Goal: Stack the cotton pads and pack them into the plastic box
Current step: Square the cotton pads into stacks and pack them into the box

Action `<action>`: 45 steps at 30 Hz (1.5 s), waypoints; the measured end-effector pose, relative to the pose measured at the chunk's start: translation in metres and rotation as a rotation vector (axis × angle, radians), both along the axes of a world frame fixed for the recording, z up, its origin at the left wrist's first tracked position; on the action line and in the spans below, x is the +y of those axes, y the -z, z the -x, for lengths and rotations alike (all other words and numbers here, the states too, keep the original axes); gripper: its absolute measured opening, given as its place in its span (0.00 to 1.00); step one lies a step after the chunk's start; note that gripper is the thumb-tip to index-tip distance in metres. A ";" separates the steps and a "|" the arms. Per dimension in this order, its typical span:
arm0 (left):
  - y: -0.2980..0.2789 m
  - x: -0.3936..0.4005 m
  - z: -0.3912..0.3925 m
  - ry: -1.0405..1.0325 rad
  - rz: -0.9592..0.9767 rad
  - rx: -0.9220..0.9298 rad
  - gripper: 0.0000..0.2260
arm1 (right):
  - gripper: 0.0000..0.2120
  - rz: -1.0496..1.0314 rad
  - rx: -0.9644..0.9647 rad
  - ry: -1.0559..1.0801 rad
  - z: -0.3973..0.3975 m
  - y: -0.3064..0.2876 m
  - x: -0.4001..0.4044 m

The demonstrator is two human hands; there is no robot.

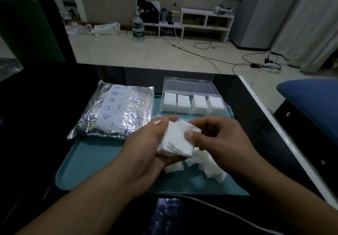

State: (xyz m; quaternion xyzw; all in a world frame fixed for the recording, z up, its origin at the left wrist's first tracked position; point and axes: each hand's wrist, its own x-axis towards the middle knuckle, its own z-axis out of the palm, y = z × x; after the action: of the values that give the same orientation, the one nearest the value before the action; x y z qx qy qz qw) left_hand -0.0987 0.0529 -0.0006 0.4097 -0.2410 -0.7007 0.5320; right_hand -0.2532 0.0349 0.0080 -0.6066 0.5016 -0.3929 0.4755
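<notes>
- White cotton pads [174,141]: uneven bundle held above the teal tray [95,163], mid-right, corners sticking out at different angles.
- left hand [146,147]: cupped under the bundle, thumb curled over its far-left corner, gripping it.
- right hand [217,139]: thumb pinches the bundle's right edge, fingers curled behind it.
- loose pads [210,169]: scattered pile on the tray below and right of the hands, reaching close to the tray's near-right rim.
- plastic box [193,104]: clear, at the tray's far-right corner, lid hinged open toward the far side. Four stacks of pads stand in a row inside; whether any slot is free, cannot tell.
- foil bag [113,112]: far-left of tray, just beside the box; its near-left corner overhangs the tray's left rim.
- Bare tray floor: near-left, between bag and near rim.
- black table [33,125]: dark open surface left of the tray; white edge runs close along the right.
</notes>
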 end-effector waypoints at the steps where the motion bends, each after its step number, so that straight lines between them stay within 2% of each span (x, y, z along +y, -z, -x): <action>1: 0.001 0.000 0.000 0.016 0.006 -0.001 0.13 | 0.05 -0.006 -0.038 0.008 0.002 -0.001 -0.002; 5: 0.002 -0.001 0.000 0.067 0.004 0.030 0.17 | 0.09 -0.112 -0.192 -0.089 0.008 -0.008 -0.006; 7: 0.002 -0.001 0.001 0.076 -0.003 0.080 0.17 | 0.10 -0.161 -0.196 -0.146 0.008 -0.009 -0.005; 10: 0.003 -0.002 0.001 0.090 -0.036 0.157 0.15 | 0.07 -0.116 -0.122 -0.138 0.004 -0.008 -0.002; 15: 0.006 -0.001 0.002 0.135 -0.061 0.142 0.24 | 0.06 -0.019 -0.165 -0.049 -0.002 -0.006 0.001; 21: 0.002 0.001 0.002 0.209 -0.051 0.129 0.22 | 0.10 0.142 0.092 -0.003 -0.005 -0.002 0.002; 26: 0.004 0.002 0.002 0.170 0.013 0.056 0.14 | 0.12 0.286 0.300 -0.025 -0.002 0.007 0.001; 27: 0.004 0.002 0.002 0.159 0.004 0.077 0.14 | 0.15 0.332 0.352 -0.047 0.000 0.007 0.002; 30: 0.002 0.000 0.002 0.148 -0.048 0.131 0.20 | 0.34 0.378 0.454 -0.195 0.001 0.002 0.007; 32: 0.003 -0.002 0.002 0.185 -0.086 0.173 0.24 | 0.43 0.371 0.437 -0.262 -0.001 0.000 0.011; 33: 0.005 -0.003 0.001 0.191 -0.102 0.197 0.24 | 0.44 0.367 0.406 -0.275 -0.002 0.000 0.013; 36: 0.009 -0.004 0.001 0.188 -0.121 0.236 0.22 | 0.41 0.389 0.337 -0.255 -0.003 0.003 0.015; 45: 0.006 0.001 0.001 0.179 -0.070 0.167 0.18 | 0.39 0.400 0.280 -0.223 -0.005 0.001 0.018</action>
State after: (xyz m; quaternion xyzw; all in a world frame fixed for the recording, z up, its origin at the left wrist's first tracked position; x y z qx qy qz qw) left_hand -0.0998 0.0539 -0.0068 0.3451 -0.2069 -0.7851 0.4709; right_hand -0.2478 0.0527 0.0072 -0.7885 0.4048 -0.3416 0.3126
